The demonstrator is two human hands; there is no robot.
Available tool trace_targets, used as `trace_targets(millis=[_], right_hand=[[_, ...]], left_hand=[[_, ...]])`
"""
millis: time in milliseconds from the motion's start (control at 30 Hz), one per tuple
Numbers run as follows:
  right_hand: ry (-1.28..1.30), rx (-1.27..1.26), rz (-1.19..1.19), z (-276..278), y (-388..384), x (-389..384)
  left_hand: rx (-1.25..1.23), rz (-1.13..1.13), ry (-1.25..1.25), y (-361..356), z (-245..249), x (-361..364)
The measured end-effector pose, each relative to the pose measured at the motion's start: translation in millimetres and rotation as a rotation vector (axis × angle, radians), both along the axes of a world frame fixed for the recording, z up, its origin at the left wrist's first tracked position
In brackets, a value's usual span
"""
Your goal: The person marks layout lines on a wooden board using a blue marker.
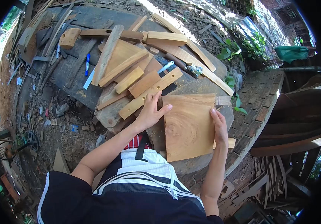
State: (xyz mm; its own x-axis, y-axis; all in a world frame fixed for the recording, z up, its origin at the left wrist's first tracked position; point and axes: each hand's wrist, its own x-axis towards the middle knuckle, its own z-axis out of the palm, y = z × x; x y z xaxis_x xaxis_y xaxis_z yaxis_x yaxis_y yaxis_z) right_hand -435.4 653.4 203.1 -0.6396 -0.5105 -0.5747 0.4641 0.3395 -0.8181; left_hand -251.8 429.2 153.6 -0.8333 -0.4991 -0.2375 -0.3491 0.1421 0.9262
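A square, flat wooden board (188, 128) with swirling grain lies in front of me, over a thick wood slab (201, 87). My right hand (220, 128) grips its right edge, thumb on the upper face and the other fingers partly hidden at the side. At the board's upper left edge is my left hand (152, 113), its thumb reaching over the edge and its fingers spread apart from the thumb. Those fingers are close to a long wood strip (151, 93) with several drilled holes. A shorter wood piece (226, 143) sticks out from under the board at the right.
Several wood blocks (129, 80) and offcuts lie beyond my left hand. A blue marker (87, 64), a wooden mallet (70, 38) and a dark-handled tool (177, 61) are among them. A brick ledge (257, 100) curves along the right; scrap wood (268, 183) is piled below it.
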Motion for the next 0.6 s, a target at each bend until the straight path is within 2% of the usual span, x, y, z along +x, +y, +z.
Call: trace_targets(millis=[33, 67, 133, 267, 367, 433, 467, 567, 600], right_hand=[[0.085, 0.081, 0.013, 1, -2, 2], [0.086, 0.084, 0.021, 2, -5, 3], [0.177, 0.170, 0.025, 5, -5, 7], [0.222, 0.218, 0.029, 0, -6, 10], [0.244, 0.192, 0.026, -4, -3, 9], [0.267, 0.225, 0.034, -4, -4, 10], [0.269, 0.227, 0.035, -5, -4, 10], [0.301, 0.237, 0.045, -4, -5, 11], [0.375, 0.248, 0.057, -3, -7, 14]], left_hand=[[0.107, -0.023, -0.046, -3, 7, 3], [0.110, -0.016, -0.045, -4, 7, 8], [0.012, -0.107, 0.098, -5, 7, 18], [0.039, -0.237, 0.157, -26, 11, 30], [-0.065, -0.351, 0.227, -31, 6, 32], [-0.196, -0.203, 0.234, -21, 3, 28], [-0.194, -0.202, 0.236, -16, -4, 27], [-0.408, 0.051, 0.257, -6, -15, 18], [-0.400, 0.049, 0.263, -4, -14, 18]])
